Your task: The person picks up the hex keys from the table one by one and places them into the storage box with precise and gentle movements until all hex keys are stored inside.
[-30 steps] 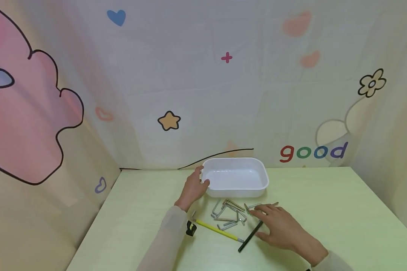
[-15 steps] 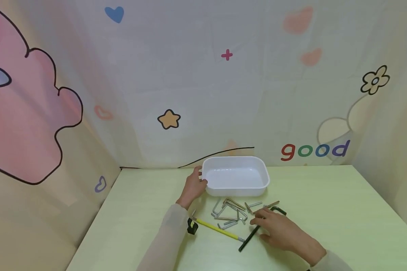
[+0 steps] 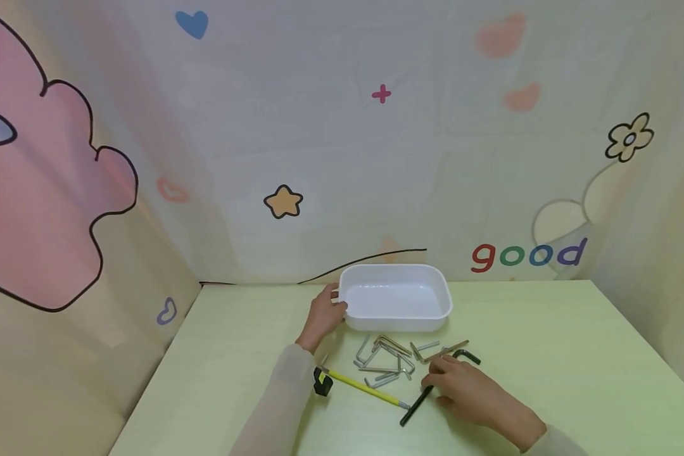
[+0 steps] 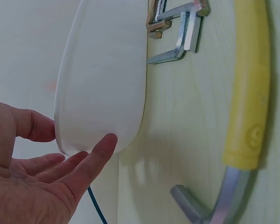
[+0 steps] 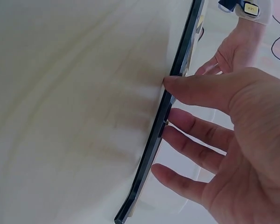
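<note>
My left hand (image 3: 323,316) holds the left end of a white rectangular tray (image 3: 399,323). In the left wrist view, the thumb is at its rim and the other fingers lie against the end wall. My right hand (image 3: 468,391) pinches a long black hex key (image 3: 415,408) lying aslant at the table's front. Its bent short end (image 3: 469,356) sticks out beyond the hand. The right wrist view shows the thumb tip (image 5: 173,84) over the black shaft, with the other fingertips along it. Part of the shaft is hidden under the hand in the head view.
Several small silver and brass-coloured hex keys (image 3: 379,369) lie loosely heaped before the tray. A tool with a yellow sleeve and hooked metal end (image 3: 365,385) lies nearer the left sleeve. A printed cloth (image 3: 342,158) hangs behind the pale table (image 3: 524,329).
My right hand has drawn back slightly toward the front and lowered onto the black hex key, uncovering its bent end and a brass-coloured key. The left hand and tray have hardly moved.
</note>
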`<state>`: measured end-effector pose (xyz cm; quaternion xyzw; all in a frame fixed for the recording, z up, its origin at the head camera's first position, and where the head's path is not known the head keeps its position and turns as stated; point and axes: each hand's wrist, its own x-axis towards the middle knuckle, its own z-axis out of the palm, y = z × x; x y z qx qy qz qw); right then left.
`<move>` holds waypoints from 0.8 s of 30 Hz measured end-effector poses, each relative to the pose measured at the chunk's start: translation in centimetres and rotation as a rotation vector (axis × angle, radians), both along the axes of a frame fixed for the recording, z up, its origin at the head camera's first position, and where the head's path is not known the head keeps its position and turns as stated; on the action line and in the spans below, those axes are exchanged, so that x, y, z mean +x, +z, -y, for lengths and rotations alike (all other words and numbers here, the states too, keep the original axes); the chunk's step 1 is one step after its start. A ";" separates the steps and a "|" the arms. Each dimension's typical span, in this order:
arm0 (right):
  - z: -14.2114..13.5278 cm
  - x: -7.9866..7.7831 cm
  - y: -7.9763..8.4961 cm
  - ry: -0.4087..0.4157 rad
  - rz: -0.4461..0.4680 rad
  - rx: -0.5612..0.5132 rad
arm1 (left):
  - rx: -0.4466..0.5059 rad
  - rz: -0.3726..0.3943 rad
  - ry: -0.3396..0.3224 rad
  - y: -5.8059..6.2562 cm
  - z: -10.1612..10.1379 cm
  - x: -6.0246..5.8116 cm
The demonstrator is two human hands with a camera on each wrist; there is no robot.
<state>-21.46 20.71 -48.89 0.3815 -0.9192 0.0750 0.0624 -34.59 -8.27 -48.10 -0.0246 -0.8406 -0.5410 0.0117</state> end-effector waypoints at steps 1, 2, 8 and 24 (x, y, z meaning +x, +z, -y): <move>0.0 0.1 0.0 -0.001 0.005 -0.002 | 0.011 0.009 0.000 -0.1 0.0 0.0; 0.0 0.1 0.0 -0.003 0.010 -0.002 | 0.013 0.012 0.001 -0.1 0.0 0.0; 0.0 0.2 -0.1 0.003 -0.013 -0.011 | 0.020 0.018 0.017 -0.2 -0.1 -0.1; 0.6 0.0 -0.4 -0.033 -0.099 -0.009 | 0.048 0.024 0.031 -0.3 0.0 -0.3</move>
